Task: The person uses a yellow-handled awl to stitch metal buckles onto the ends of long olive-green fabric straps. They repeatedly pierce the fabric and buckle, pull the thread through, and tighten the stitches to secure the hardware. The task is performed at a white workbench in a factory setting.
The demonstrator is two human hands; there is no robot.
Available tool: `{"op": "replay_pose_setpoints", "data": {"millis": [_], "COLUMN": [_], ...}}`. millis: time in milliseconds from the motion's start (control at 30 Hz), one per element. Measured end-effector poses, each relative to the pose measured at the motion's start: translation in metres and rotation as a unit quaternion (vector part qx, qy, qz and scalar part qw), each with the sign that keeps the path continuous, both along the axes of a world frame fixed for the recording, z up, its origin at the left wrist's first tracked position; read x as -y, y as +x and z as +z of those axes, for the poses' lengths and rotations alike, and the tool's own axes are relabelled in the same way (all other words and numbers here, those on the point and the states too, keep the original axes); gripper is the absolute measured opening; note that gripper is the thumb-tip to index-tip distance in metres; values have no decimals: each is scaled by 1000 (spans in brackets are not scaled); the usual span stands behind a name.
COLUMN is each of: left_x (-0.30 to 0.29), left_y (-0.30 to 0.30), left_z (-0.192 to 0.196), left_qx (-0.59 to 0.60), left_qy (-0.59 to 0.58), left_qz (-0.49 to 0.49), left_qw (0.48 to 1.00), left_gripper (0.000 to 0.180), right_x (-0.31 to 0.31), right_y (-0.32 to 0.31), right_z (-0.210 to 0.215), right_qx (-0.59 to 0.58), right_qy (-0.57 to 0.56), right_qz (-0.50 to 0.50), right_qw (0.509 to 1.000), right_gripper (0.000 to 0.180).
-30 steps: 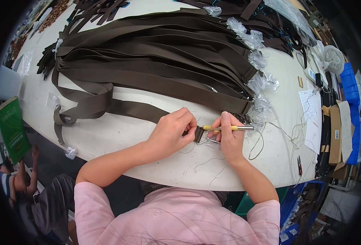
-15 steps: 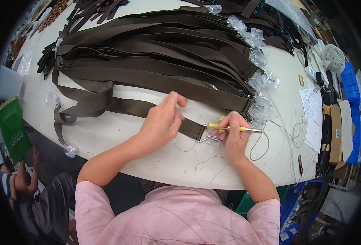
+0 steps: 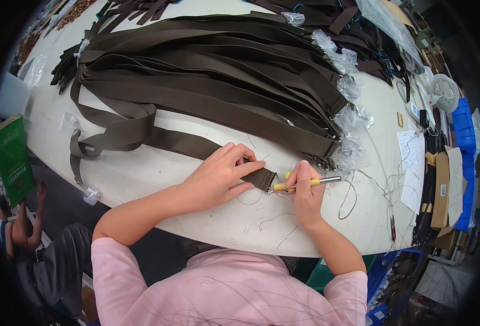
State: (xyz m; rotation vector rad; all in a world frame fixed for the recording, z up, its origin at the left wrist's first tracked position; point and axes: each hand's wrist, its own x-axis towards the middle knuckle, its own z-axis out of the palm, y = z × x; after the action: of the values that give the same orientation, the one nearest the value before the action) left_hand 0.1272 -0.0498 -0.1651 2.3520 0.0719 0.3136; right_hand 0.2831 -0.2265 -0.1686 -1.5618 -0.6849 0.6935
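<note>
My left hand grips a dark brown webbing strap close to its stitched end, thumb on the near edge and fingers on the far one. A metal fitting sits at that end, partly hidden. In my right hand is a slim pen-like tool, yellow with a silver end, pinched between thumb and fingers. Its tip points left and meets the strap's end at the fitting. A second bit of yellow shows beside my right fingers; its kind is hard to make out. The strap runs left into a loose fold.
A large bundle of similar straps, their ends wrapped in clear plastic, lies beyond my hands. Loose cord and dark snips are at right, near paper sheets and a small fan. A person holds a green package at left.
My left hand has come down from above the strap and taken hold of it near its end. The tool in my right hand has moved lower, its tip now at the strap's end.
</note>
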Motion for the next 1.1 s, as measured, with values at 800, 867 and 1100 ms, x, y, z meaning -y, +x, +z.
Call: {"op": "replay_pose_setpoints", "data": {"millis": [800,867,1100], "left_x": [1,1,-3], "left_y": [-1,-1,-2], "left_z": [1,2,2], "left_qx": [3,-5,-1], "left_qy": [29,28,14], "left_qz": [4,0,12], "left_qw": [1000,1000,1000], "left_gripper": [46,44,50], "right_x": [-2,-2,5], "right_y": [-2,-2,1], "right_z": [-4,-4,-2], "right_qx": [17,22,-5], "right_qy": [-8,-9,23], "right_qz": [34,33,-23], "right_qw": [999,999,999], "right_gripper": [52,52,52]}}
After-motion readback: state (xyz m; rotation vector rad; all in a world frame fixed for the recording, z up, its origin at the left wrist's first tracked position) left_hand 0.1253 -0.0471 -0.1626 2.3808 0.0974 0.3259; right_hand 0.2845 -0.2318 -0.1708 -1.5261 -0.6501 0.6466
